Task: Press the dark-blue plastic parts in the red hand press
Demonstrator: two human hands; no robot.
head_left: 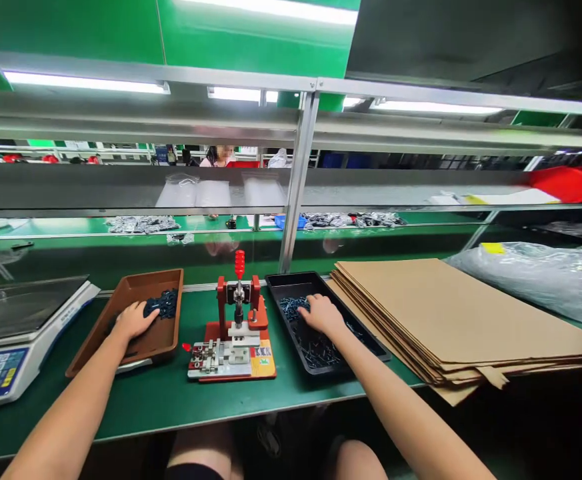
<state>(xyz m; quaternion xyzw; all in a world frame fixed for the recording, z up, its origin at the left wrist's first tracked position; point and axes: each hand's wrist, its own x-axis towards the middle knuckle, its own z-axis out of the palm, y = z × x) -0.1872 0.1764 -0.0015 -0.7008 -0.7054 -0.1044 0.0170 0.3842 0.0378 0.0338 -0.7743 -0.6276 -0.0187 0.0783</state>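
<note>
As trays run lengthwise away | left hand (133, 321): brown tray (157, 341) | right hand (323, 315): black tray (293, 277) | grips unclear

Left hand (135, 320) sits palm-down in the brown rectangular plastic tray (163, 341), right against a little heap of dark small parts (163, 303). Right hand (323, 313) is down in the black plastic tray (291, 279) on its pile of dark parts (315, 350). Can't tell if either one's actually gripping anything. A red hand-lever press (238, 320) stands between both trays on the green table (171, 400).
</note>
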